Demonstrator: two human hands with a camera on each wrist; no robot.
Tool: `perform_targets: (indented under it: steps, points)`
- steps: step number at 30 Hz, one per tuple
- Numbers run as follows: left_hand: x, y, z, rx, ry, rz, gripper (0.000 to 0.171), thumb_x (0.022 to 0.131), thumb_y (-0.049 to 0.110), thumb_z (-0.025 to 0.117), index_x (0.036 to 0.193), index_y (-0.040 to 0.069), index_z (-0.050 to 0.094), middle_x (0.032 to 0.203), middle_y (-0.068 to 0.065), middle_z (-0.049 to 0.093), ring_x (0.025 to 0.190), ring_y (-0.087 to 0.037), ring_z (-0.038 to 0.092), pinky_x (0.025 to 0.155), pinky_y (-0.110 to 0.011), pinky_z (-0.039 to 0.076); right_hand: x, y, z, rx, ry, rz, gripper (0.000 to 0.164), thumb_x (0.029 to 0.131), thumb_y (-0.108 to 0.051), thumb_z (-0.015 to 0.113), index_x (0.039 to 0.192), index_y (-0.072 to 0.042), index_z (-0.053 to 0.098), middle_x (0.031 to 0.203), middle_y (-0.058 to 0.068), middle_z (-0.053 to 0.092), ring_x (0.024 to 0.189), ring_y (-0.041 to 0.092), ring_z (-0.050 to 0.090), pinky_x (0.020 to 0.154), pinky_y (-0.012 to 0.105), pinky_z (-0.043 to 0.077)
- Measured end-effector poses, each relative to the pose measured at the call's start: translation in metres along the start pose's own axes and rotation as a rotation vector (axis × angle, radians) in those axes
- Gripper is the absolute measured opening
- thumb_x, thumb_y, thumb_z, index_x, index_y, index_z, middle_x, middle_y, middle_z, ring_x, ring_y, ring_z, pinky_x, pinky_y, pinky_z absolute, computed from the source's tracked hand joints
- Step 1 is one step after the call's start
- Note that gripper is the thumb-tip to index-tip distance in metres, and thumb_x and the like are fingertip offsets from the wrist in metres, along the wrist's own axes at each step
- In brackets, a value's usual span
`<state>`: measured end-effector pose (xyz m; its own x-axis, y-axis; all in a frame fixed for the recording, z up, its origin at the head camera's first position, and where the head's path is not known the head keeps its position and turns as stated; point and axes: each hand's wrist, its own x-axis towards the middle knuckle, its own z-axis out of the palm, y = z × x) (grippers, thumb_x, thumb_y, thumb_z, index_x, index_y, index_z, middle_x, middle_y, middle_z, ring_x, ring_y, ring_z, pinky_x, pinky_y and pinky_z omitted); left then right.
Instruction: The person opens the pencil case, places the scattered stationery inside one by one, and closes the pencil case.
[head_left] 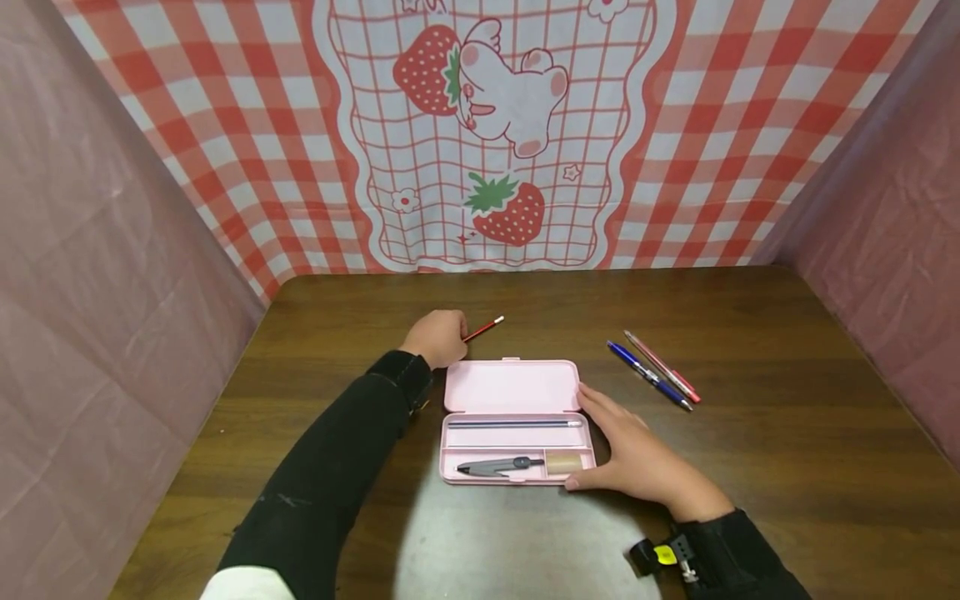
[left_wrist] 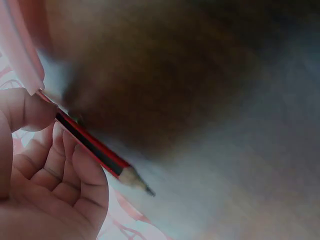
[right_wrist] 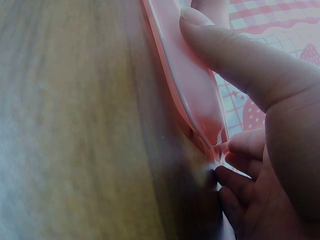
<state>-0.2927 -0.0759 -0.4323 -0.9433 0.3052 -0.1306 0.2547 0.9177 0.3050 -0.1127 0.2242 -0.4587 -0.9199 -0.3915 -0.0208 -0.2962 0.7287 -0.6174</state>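
An open pink pencil case (head_left: 512, 387) lies on the table, lid tilted back. Its upper compartment holds a thin dark pencil (head_left: 510, 424); the lower one holds a grey drawing compass (head_left: 495, 467) and a tan block (head_left: 562, 462). My left hand (head_left: 438, 337), beyond the case's upper left corner, pinches a red-and-black pencil (left_wrist: 92, 145). The sharpened tip shows in the left wrist view, the white end in the head view. My right hand (head_left: 637, 454) grips the right end of the case, thumb at the front edge and fingers near the hinge.
A blue pen (head_left: 648, 375) and a pinkish-red pen (head_left: 662, 367) lie side by side to the right of the case. The wooden table (head_left: 360, 308) ends at a red checked cloth (head_left: 285, 150) behind, with pink cloth on both sides.
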Motion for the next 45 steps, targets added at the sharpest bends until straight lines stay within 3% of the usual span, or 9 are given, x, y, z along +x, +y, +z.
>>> perform_targets:
  steps: [11, 16, 22, 30, 37, 45]
  points:
    - [-0.013, 0.005, -0.011, 0.005, 0.035, 0.086, 0.022, 0.090, 0.004, 0.064, 0.112, 0.008, 0.067, 0.104, -0.006, 0.066, 0.093, -0.021, 0.062, 0.087, -0.038, 0.051, 0.001, 0.000, 0.001, -0.005, 0.000, 0.001, 0.124, 0.069, -0.067, 0.086, 0.159, -0.001, 0.033, 0.167, 0.015, 0.026, 0.146, 0.047, 0.032, 0.111, 0.070, 0.025]
    - [-0.029, 0.012, -0.015, 0.014, 0.043, 0.136, 0.023, 0.092, 0.003, 0.060, 0.113, 0.009, 0.068, 0.104, -0.004, 0.065, 0.093, -0.020, 0.061, 0.088, -0.038, 0.051, 0.001, 0.000, 0.000, -0.006, -0.004, 0.014, 0.124, 0.069, -0.067, 0.086, 0.159, -0.001, 0.033, 0.167, 0.015, 0.026, 0.146, 0.047, 0.031, 0.111, 0.070, 0.024]
    - [-0.051, 0.019, -0.017, 0.020, 0.110, 0.201, 0.019, 0.093, 0.006, 0.064, 0.111, 0.011, 0.070, 0.099, -0.001, 0.063, 0.089, -0.017, 0.060, 0.086, -0.037, 0.053, 0.001, 0.001, 0.001, -0.004, 0.001, 0.005, 0.124, 0.069, -0.068, 0.086, 0.159, -0.001, 0.033, 0.167, 0.015, 0.026, 0.146, 0.046, 0.031, 0.111, 0.070, 0.025]
    - [-0.079, 0.021, -0.022, -0.043, 0.199, 0.295, 0.021, 0.095, 0.004, 0.064, 0.114, 0.008, 0.070, 0.104, -0.001, 0.065, 0.097, -0.017, 0.063, 0.088, -0.037, 0.054, -0.001, 0.003, 0.002, 0.000, 0.021, -0.018, 0.122, 0.069, -0.065, 0.087, 0.157, 0.000, 0.036, 0.166, 0.016, 0.028, 0.146, 0.046, 0.032, 0.110, 0.070, 0.025]
    - [-0.108, 0.026, -0.024, -0.130, 0.270, 0.337, 0.019, 0.093, 0.003, 0.068, 0.111, 0.009, 0.070, 0.101, 0.000, 0.063, 0.090, -0.015, 0.060, 0.082, -0.033, 0.053, 0.000, 0.002, 0.001, -0.003, 0.006, -0.012, 0.123, 0.069, -0.067, 0.086, 0.158, -0.001, 0.035, 0.166, 0.015, 0.027, 0.146, 0.046, 0.032, 0.111, 0.070, 0.026]
    - [-0.126, 0.035, -0.027, -0.152, 0.316, 0.383, 0.020, 0.092, 0.002, 0.070, 0.110, 0.010, 0.071, 0.099, 0.002, 0.064, 0.088, -0.013, 0.059, 0.080, -0.031, 0.053, 0.000, 0.002, 0.000, -0.004, 0.012, -0.022, 0.122, 0.069, -0.066, 0.086, 0.158, -0.001, 0.035, 0.166, 0.015, 0.028, 0.146, 0.046, 0.033, 0.110, 0.070, 0.027]
